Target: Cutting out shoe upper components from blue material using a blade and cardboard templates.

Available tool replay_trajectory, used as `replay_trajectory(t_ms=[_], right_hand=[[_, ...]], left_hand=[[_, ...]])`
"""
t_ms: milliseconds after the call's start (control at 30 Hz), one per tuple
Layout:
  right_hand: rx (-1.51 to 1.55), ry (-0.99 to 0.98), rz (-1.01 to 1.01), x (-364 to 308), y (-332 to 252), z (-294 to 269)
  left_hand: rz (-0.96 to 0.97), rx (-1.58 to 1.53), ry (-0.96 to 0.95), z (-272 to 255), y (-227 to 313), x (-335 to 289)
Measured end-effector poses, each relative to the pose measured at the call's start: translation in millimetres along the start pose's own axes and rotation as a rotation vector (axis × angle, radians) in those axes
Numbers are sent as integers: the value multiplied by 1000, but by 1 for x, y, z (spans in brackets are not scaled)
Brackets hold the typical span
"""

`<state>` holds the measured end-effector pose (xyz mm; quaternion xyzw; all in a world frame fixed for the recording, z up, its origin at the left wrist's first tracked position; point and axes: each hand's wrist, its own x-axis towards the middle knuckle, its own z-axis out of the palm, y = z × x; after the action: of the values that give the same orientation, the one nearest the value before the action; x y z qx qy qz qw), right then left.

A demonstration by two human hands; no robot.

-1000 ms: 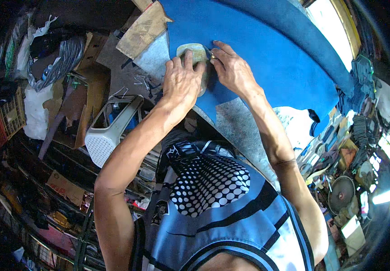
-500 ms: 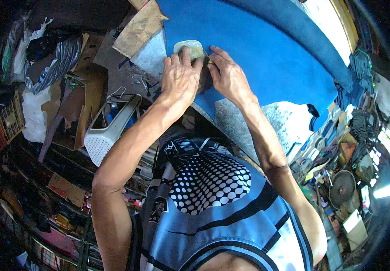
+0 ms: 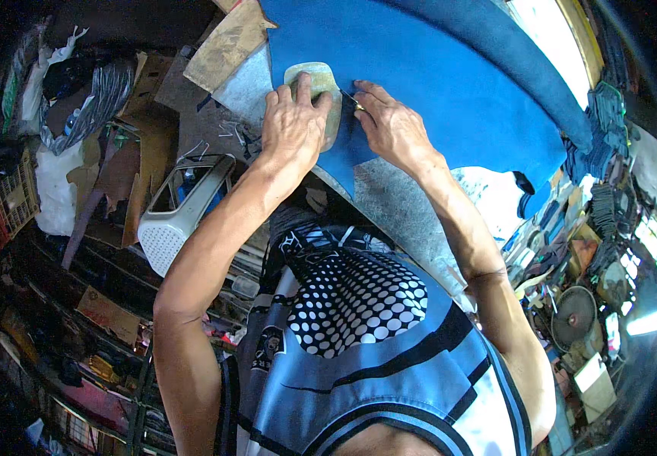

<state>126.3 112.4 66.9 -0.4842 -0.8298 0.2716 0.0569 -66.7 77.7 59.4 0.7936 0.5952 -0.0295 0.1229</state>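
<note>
Head view: the left hand lies over a pale, rounded template, fingers somewhat spread and their tips resting on it. The template sits on a blue sheet, near the sheet's left edge. Just beside it, the right hand pinches a thin tool between thumb and fingers — its dark tip points at the template's right edge, though I cannot tell whether they touch. Brown cardboard lies beyond, at left; a whitish plastic stool stands near the left forearm.
</note>
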Motion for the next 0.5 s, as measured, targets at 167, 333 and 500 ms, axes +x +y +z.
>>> replay_trajectory(t_ms=[167, 333, 500], right_hand=[[18, -19, -9, -2, 0, -6], [71, -17, -32, -2, 9, -2], [400, 283, 229, -37, 19, 3]], left_hand=[[1, -43, -5, -12, -2, -3], [-3, -71, -3, -7, -5, -6], [-127, -357, 292, 10, -30, -21]])
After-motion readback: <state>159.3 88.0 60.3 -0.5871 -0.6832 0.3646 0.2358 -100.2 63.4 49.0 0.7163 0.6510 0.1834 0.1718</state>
